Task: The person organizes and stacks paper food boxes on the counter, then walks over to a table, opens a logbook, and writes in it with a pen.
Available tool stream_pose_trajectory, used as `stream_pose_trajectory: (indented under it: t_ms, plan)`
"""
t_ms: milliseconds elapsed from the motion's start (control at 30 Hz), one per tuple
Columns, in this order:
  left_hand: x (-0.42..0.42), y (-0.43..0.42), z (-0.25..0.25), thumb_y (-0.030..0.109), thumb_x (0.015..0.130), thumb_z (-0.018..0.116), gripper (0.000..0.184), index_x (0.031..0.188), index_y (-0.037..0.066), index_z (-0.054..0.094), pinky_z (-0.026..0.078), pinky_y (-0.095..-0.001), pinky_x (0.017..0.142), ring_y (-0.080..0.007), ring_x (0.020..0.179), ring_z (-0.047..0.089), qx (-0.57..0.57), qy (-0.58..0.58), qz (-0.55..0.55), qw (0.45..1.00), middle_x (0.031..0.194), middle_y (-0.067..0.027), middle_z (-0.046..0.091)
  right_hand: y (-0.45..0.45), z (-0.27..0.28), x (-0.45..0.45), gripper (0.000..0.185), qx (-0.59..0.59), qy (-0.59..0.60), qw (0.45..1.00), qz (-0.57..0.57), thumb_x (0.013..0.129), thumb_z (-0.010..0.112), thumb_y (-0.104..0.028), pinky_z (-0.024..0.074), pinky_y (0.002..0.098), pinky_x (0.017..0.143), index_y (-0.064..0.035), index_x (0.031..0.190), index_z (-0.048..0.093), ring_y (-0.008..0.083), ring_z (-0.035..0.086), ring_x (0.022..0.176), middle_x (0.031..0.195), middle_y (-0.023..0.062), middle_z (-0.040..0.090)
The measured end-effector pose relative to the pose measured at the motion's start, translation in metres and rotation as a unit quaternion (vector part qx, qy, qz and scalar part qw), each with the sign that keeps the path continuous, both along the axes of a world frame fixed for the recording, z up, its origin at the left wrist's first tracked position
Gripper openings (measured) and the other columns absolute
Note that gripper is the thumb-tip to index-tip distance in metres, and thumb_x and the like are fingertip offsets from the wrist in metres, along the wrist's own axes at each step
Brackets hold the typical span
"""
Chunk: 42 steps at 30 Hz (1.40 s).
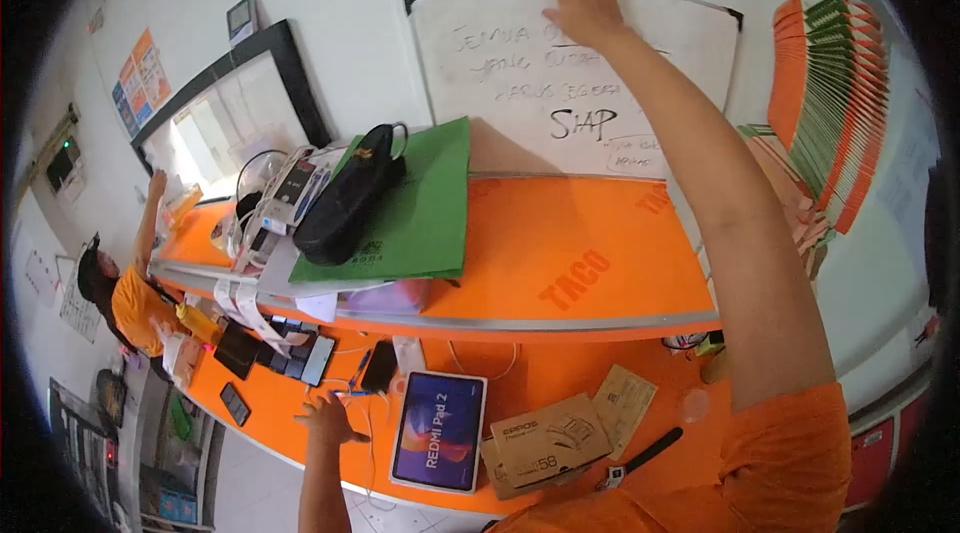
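Note:
My right hand [585, 5] is raised at the top edge of a whiteboard [450, 73] that leans on the wall, its fingers bent over the frame and partly hidden. Handwriting covers the board, with the word SIAP in thick black. Below, my left hand [330, 421] hovers over the lower orange desk [380, 443], fingers spread and nothing in it. Just right of it lies a REDMI Pad 2 box [438, 431]. A brown cardboard box [550, 443] sits beside that box.
An orange shelf [520, 253] holds a green folder [430, 213] with a black pouch [350, 198] on top. Stacked folders [830, 113] stand at right. Phones, cables and a keyboard crowd the desk's left. Another person [145, 308] in orange reaches up at far left.

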<state>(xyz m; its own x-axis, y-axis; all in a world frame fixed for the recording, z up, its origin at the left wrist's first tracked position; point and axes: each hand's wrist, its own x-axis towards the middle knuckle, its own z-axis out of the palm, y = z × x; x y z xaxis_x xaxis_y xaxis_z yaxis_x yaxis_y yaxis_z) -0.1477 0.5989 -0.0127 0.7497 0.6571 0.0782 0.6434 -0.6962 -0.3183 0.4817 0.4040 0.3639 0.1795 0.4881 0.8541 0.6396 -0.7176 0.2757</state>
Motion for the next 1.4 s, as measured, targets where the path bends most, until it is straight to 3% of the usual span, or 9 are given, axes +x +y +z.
stream_pose_trajectory:
  t_ms: [67,200,300,333,467,700,1000,1233,1400]
  plan:
    - [0.032,0.024,0.053,0.062,0.068,0.085,0.069,0.104,0.004,0.071,0.056,-0.0457,0.080,-0.0338,0.097,0.071,-0.168,0.105,-0.020,0.980,0.098,-0.0141,0.074,-0.007,-0.005,0.001,0.068,-0.028,0.014,0.999,-0.008,0.090,0.070,-0.044,0.0326,0.0578,0.105,-0.0170,0.148,0.047,0.0321,0.044,0.136,0.142,0.0141,0.050]
    - [0.116,-0.060,0.271,0.027,0.080,0.086,0.039,0.103,0.000,0.070,0.053,-0.0290,0.067,-0.0154,0.071,0.067,-0.450,-0.111,-0.279,0.841,0.084,-0.0054,0.073,-0.024,-0.027,0.018,0.079,0.041,-0.036,0.999,-0.003,0.087,0.071,-0.046,0.0259,0.0630,0.110,-0.0218,0.155,0.039,0.0371,0.032,0.146,0.156,0.0160,0.038]
    - [0.214,-0.114,0.302,0.042,0.095,0.068,0.050,0.127,0.003,0.061,0.053,-0.0331,0.077,-0.0203,0.094,0.066,-0.755,-0.405,-0.347,0.381,0.116,-0.0124,0.069,-0.061,-0.025,0.020,0.078,0.088,-0.011,0.995,-0.034,0.088,0.069,-0.047,0.0225,0.0657,0.112,-0.0257,0.156,0.038,0.0394,0.027,0.149,0.160,0.0159,0.034]
    - [0.249,-0.133,0.299,0.047,0.100,0.058,0.055,0.133,0.004,0.056,0.052,-0.0376,0.085,-0.0231,0.101,0.064,-0.787,-0.398,-0.310,0.356,0.121,-0.0171,0.066,-0.075,-0.022,0.028,0.077,0.094,-0.010,0.994,-0.055,0.088,0.069,-0.048,0.0224,0.0661,0.112,-0.0268,0.156,0.038,0.0397,0.027,0.148,0.160,0.0155,0.034]
    - [0.406,-0.190,0.239,0.050,0.101,0.056,0.068,0.144,-0.001,0.044,0.044,-0.0470,0.103,-0.0345,0.124,0.058,-0.759,-0.457,-0.037,0.462,0.138,-0.0239,0.057,-0.119,-0.014,0.056,0.074,0.078,0.039,0.993,-0.081,0.091,0.066,-0.052,0.0276,0.0688,0.110,-0.0288,0.155,0.038,0.0349,0.032,0.147,0.157,0.0137,0.038]
    - [0.570,-0.068,0.118,0.046,0.100,0.056,0.071,0.143,-0.009,0.047,0.035,-0.0448,0.115,-0.0391,0.138,0.047,-0.398,-0.671,-0.057,0.623,0.147,-0.0291,0.050,-0.144,-0.004,0.054,0.071,0.009,0.084,0.989,-0.123,0.092,0.066,-0.050,0.0320,0.0711,0.107,-0.0233,0.153,0.042,0.0348,0.041,0.141,0.149,0.0135,0.046]
    - [0.552,-0.017,0.113,0.057,0.098,0.052,0.077,0.140,-0.008,0.053,0.034,-0.0492,0.117,-0.0462,0.137,0.048,-0.194,-0.652,0.070,0.730,0.144,-0.0334,0.051,-0.130,0.024,0.051,0.061,0.007,0.180,0.980,-0.088,0.096,0.061,-0.049,0.0436,0.0640,0.103,-0.0107,0.142,0.049,0.0455,0.049,0.129,0.140,0.0229,0.052]
    - [0.500,0.011,0.119,0.059,0.099,0.050,0.076,0.145,0.000,0.049,0.036,-0.0504,0.115,-0.0471,0.137,0.047,-0.091,-0.633,-0.180,0.748,0.148,-0.0296,0.048,-0.129,0.026,0.038,0.058,0.010,0.210,0.974,-0.082,0.098,0.058,-0.047,0.0432,0.0676,0.102,-0.0081,0.141,0.050,0.0472,0.048,0.130,0.137,0.0248,0.054]
    - [0.515,0.024,0.096,0.057,0.098,0.053,0.077,0.150,0.001,0.042,0.037,-0.0492,0.115,-0.0476,0.138,0.044,-0.105,-0.581,-0.024,0.807,0.150,-0.0303,0.045,-0.126,0.029,0.036,0.057,0.002,0.218,0.973,-0.075,0.099,0.057,-0.045,0.0447,0.0645,0.102,-0.0055,0.139,0.050,0.0487,0.050,0.128,0.136,0.0272,0.056]
